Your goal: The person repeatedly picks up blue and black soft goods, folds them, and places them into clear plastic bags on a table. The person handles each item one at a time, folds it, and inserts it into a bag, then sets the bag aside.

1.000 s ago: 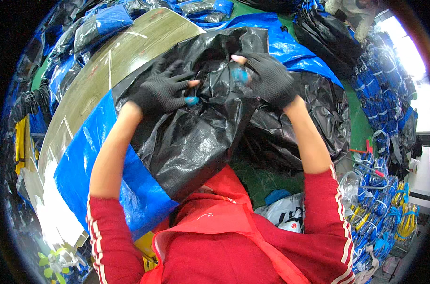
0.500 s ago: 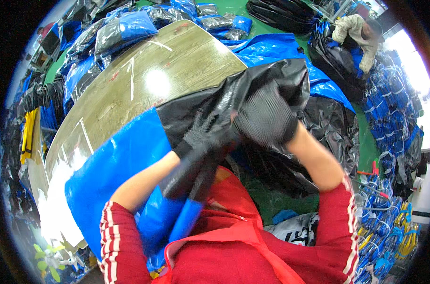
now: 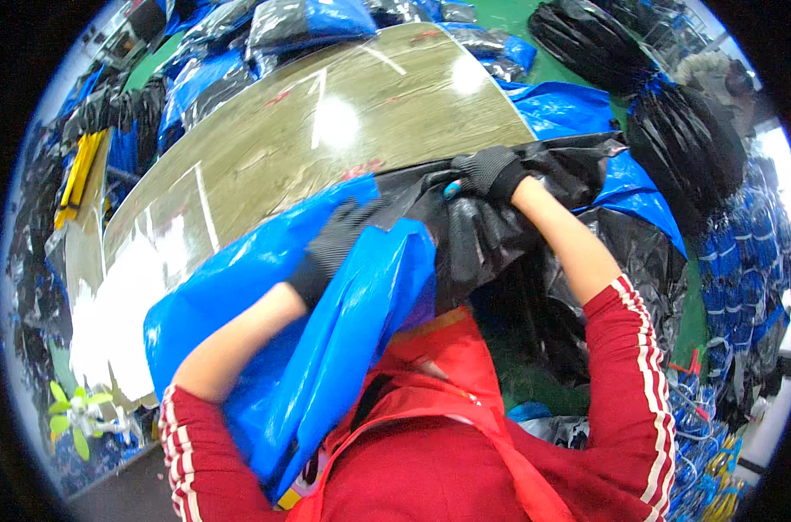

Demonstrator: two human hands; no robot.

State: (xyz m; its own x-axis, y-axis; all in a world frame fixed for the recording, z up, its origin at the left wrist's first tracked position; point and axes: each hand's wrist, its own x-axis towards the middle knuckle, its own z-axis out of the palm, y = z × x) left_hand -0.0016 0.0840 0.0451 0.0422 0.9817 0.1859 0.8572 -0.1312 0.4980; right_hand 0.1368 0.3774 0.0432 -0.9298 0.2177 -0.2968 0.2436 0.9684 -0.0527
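A large piece of glossy plastic sheeting [image 3: 239, 283], blue on the left and black on the right, lies bunched over the near side of the table. My right hand [image 3: 489, 172], in a dark ribbed glove, is closed on the black part near the table's edge. A small turquoise spot shows at its thumb. My left hand [image 3: 336, 239], gloved alike and a little blurred, lies on the blue part with fingers stretched out. A raised blue fold [image 3: 360, 296] covers its inner side, so its thumb is hidden.
The wood-patterned table [image 3: 395, 104] carries white line marks. Packed blue and black bundles [image 3: 313, 26] line its far side. Black plastic bundles [image 3: 687, 152] and stacked blue ones [image 3: 743, 278] stand right, near another person [image 3: 717, 78]. A green plant [image 3: 78, 413] is at lower left.
My right hand has moved away from my left, out over the table's edge, with the black part. The blue part has been folded up over my left hand. The view has shifted.
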